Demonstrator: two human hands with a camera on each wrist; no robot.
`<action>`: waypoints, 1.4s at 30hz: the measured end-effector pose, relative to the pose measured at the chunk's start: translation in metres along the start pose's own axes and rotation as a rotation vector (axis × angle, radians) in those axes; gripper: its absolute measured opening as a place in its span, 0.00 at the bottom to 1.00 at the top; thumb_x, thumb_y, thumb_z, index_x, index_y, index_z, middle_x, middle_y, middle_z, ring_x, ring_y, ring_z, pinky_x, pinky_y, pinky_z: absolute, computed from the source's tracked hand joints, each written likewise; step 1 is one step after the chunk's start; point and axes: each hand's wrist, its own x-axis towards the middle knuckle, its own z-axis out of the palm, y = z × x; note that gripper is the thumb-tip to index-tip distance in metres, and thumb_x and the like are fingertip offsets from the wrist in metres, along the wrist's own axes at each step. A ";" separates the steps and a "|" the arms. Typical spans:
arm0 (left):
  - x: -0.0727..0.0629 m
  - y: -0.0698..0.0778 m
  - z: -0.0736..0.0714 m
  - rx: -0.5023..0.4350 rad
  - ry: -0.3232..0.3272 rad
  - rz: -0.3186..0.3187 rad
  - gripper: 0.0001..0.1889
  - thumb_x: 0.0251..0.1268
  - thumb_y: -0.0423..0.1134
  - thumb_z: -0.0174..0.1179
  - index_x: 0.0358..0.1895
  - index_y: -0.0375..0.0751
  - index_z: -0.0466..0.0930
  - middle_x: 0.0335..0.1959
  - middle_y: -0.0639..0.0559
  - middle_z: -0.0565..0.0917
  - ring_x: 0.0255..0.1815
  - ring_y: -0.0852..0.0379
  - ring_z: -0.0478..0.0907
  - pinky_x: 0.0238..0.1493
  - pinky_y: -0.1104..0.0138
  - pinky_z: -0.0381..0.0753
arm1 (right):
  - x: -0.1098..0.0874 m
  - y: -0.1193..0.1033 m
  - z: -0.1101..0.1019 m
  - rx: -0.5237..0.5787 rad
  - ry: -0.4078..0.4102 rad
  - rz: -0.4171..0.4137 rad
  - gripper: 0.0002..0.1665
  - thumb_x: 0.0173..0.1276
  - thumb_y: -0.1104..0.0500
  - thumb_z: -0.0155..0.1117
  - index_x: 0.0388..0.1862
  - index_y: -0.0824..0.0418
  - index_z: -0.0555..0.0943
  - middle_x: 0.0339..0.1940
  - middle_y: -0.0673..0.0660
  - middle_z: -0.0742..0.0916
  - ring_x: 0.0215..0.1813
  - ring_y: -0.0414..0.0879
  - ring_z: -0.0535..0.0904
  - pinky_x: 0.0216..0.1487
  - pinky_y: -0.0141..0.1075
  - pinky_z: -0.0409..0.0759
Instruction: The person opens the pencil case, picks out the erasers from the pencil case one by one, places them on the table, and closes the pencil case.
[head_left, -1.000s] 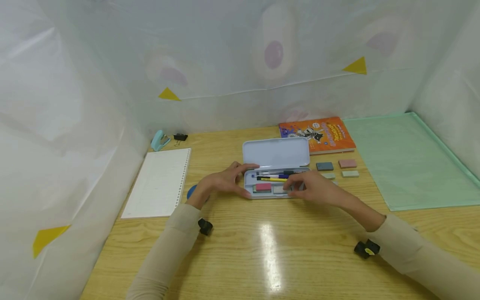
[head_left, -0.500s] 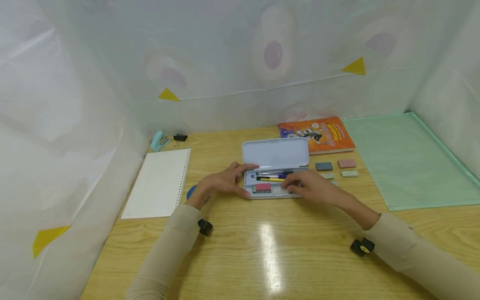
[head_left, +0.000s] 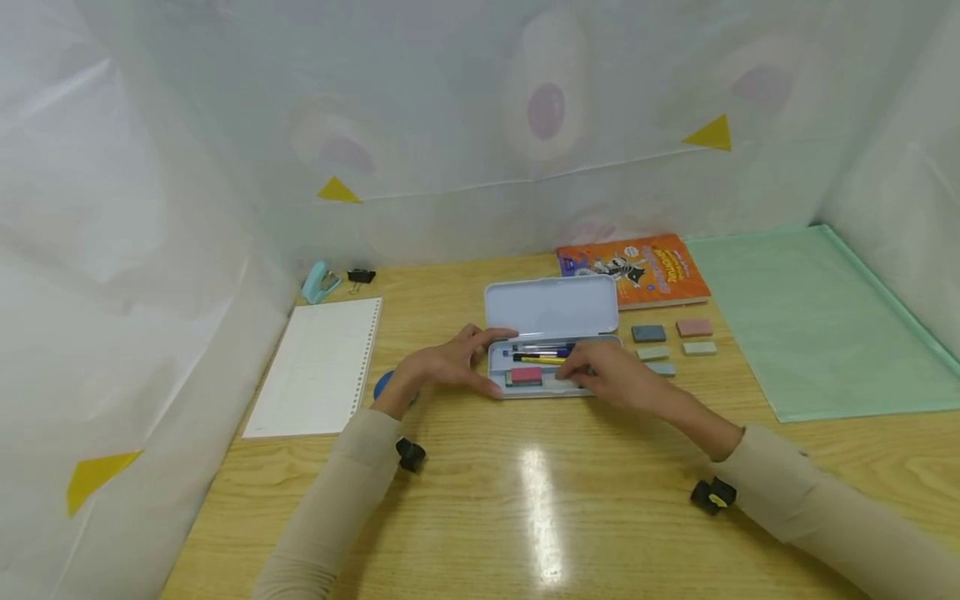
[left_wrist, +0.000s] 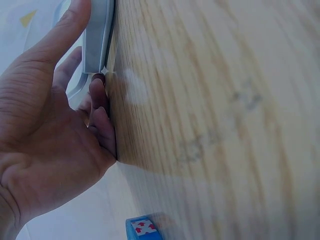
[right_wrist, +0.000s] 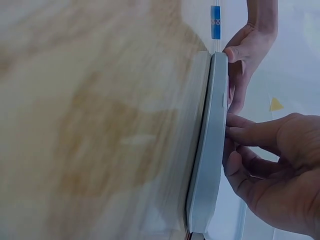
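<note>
Pencil case (right_wrist: 211, 135) lies open mid-table (head_left: 450, 500), long axis left to right, lid (head_left: 551, 306) tipped back toward the table's far edge. Left hand (head_left: 450, 358) holds the case's left end: thumb at the near left corner, forefinger by the hinge, the two spread wide. Right hand (head_left: 618, 375) comes in over the right end, fingers bunched and aimed left and down at a pale block (head_left: 553, 383) in the near compartment. Pinching it or only touching, cannot tell; right wrist view shows thumb and forefinger tips close together, block hidden behind the case wall.

Key relation: block sits just left of the right fingertips; right hand clearly nearer. Block's long axis, partly covered, cannot be read.

Limits: pink eraser (head_left: 526, 375) just left of the block, near wall in front, pens (head_left: 543, 359) lengthwise behind. Overhead, room to lift, I judge. Right of the case, loose erasers (head_left: 648, 333) crowd the sideways path; book (head_left: 656, 271) beyond the lid's right corner. Widest stretch of wood: off the case's near edge.
</note>
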 end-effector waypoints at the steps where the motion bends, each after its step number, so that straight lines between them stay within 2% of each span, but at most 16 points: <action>1: 0.000 0.000 0.000 0.000 -0.002 0.003 0.49 0.61 0.52 0.76 0.82 0.72 0.55 0.62 0.46 0.62 0.58 0.49 0.61 0.59 0.55 0.66 | 0.000 0.000 0.000 -0.004 0.005 -0.001 0.11 0.67 0.73 0.69 0.43 0.63 0.91 0.38 0.54 0.89 0.43 0.47 0.84 0.44 0.39 0.82; 8: 0.000 -0.002 0.000 -0.010 0.000 -0.006 0.49 0.61 0.52 0.76 0.82 0.72 0.56 0.61 0.46 0.62 0.57 0.49 0.61 0.58 0.55 0.66 | 0.002 -0.004 0.004 -0.056 0.007 0.023 0.11 0.65 0.72 0.71 0.41 0.60 0.91 0.39 0.51 0.91 0.45 0.50 0.87 0.49 0.46 0.84; 12: 0.000 -0.002 0.000 -0.008 0.002 -0.008 0.49 0.61 0.52 0.76 0.82 0.73 0.56 0.62 0.46 0.62 0.58 0.49 0.62 0.59 0.55 0.66 | 0.004 -0.005 0.007 -0.066 0.013 0.041 0.10 0.65 0.71 0.72 0.39 0.58 0.91 0.37 0.50 0.91 0.44 0.49 0.87 0.50 0.48 0.84; 17: -0.001 -0.002 0.001 -0.009 0.001 -0.021 0.48 0.61 0.53 0.76 0.81 0.73 0.56 0.64 0.46 0.62 0.61 0.48 0.62 0.62 0.54 0.65 | 0.001 -0.003 0.006 0.035 0.041 0.087 0.10 0.67 0.71 0.70 0.41 0.58 0.90 0.39 0.51 0.91 0.45 0.47 0.86 0.49 0.46 0.83; 23: -0.002 -0.003 0.001 -0.005 0.003 -0.020 0.48 0.61 0.53 0.76 0.81 0.74 0.56 0.65 0.47 0.62 0.61 0.48 0.62 0.62 0.54 0.65 | -0.010 -0.002 -0.009 0.133 0.094 0.133 0.10 0.72 0.69 0.66 0.46 0.58 0.88 0.44 0.53 0.88 0.47 0.48 0.85 0.46 0.42 0.84; 31: -0.002 -0.002 -0.001 0.001 -0.004 -0.006 0.49 0.62 0.52 0.76 0.82 0.72 0.55 0.63 0.46 0.62 0.60 0.48 0.61 0.61 0.53 0.66 | -0.031 0.012 -0.034 0.233 0.105 0.266 0.06 0.77 0.62 0.65 0.46 0.57 0.88 0.46 0.56 0.89 0.38 0.48 0.86 0.35 0.37 0.82; 37: -0.001 -0.003 0.000 0.002 0.002 -0.009 0.49 0.61 0.53 0.76 0.81 0.74 0.56 0.63 0.47 0.62 0.59 0.49 0.62 0.60 0.54 0.66 | -0.049 0.024 -0.052 0.333 0.116 0.304 0.09 0.77 0.58 0.66 0.50 0.60 0.87 0.45 0.59 0.90 0.39 0.53 0.88 0.40 0.40 0.84; 42: 0.000 -0.003 0.000 0.007 0.008 -0.002 0.49 0.60 0.54 0.76 0.81 0.74 0.56 0.63 0.47 0.63 0.59 0.49 0.62 0.59 0.55 0.66 | -0.066 0.033 -0.066 0.381 0.130 0.326 0.12 0.77 0.60 0.66 0.54 0.64 0.85 0.50 0.63 0.89 0.45 0.49 0.89 0.44 0.42 0.86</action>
